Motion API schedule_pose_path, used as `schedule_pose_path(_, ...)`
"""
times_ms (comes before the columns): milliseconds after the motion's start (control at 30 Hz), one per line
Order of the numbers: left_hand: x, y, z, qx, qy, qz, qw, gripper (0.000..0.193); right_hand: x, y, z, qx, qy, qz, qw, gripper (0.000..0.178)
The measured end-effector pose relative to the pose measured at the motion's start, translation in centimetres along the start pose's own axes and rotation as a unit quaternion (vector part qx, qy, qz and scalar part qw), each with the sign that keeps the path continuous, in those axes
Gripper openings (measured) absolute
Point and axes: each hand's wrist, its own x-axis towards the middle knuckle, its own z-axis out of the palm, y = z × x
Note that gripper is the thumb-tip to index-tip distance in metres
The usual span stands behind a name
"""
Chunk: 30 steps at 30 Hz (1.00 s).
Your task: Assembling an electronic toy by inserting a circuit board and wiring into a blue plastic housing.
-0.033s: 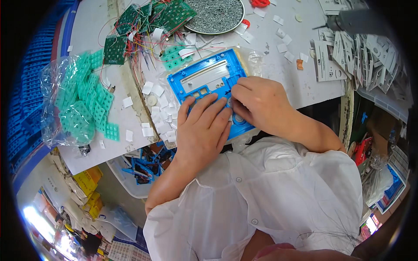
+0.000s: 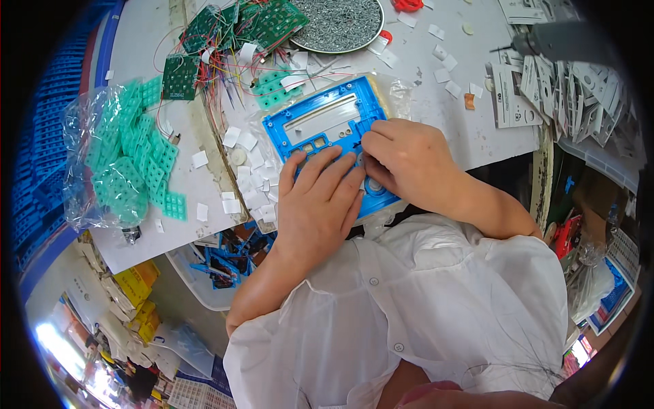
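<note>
A blue plastic casing (image 2: 278, 129) with a long clear window and several square openings lies tilted on a padded support (image 2: 379, 97) at the table's front edge. Across its lower left part rests my left hand (image 2: 315, 198), palm down, fingers spread and nothing held. My right hand (image 2: 409, 155) is curled over the casing's right side, thumb and fingers pinched together low inside it. Whatever lies between those fingertips is hidden. Small white pieces (image 2: 255, 199) are scattered just left of the casing.
Green circuit boards (image 2: 272, 26) with thin wires lie behind, beside a round tray of screws (image 2: 335, 49). Green rubber keypads (image 2: 129, 163) fill a clear bag at left. A dark tool (image 2: 562, 39) juts in at upper right above stacked white panels (image 2: 511, 95). Blue parts (image 2: 225, 266) sit in a bin below.
</note>
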Motion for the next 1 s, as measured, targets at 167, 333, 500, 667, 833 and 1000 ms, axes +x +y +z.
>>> schedule_pose_path(167,0.1,0.0,0.1,0.014,0.0,0.009,1.0,0.033,0.2,-0.2,-0.2,0.022,-0.01,0.04,0.999,0.02)
schedule_pose_path(333,0.6,0.2,-0.3,0.059,-0.045,0.033,0.997,0.037,-0.3,0.2,-0.9,0.086,-0.026,0.077,0.993,0.018)
schedule_pose_path(500,1.1,-0.1,-0.5,0.089,-0.066,0.102,0.989,0.035,-1.6,1.4,-4.3,0.216,-0.018,0.088,0.972,0.025)
schedule_pose_path(667,1.6,0.3,-0.8,0.123,-0.081,0.116,0.982,0.036,-3.7,3.0,-7.6,0.163,0.063,0.132,0.976,0.022)
schedule_pose_path(833,1.5,1.3,-0.6,0.165,-0.071,0.111,0.978,0.036,-4.1,6.5,-9.9,0.123,0.267,0.096,0.951,0.019)
schedule_pose_path(1000,2.1,2.3,-1.0,0.161,-0.098,0.087,0.978,0.035,1.7,7.9,-13.2,0.24,0.434,0.001,0.868,0.037)
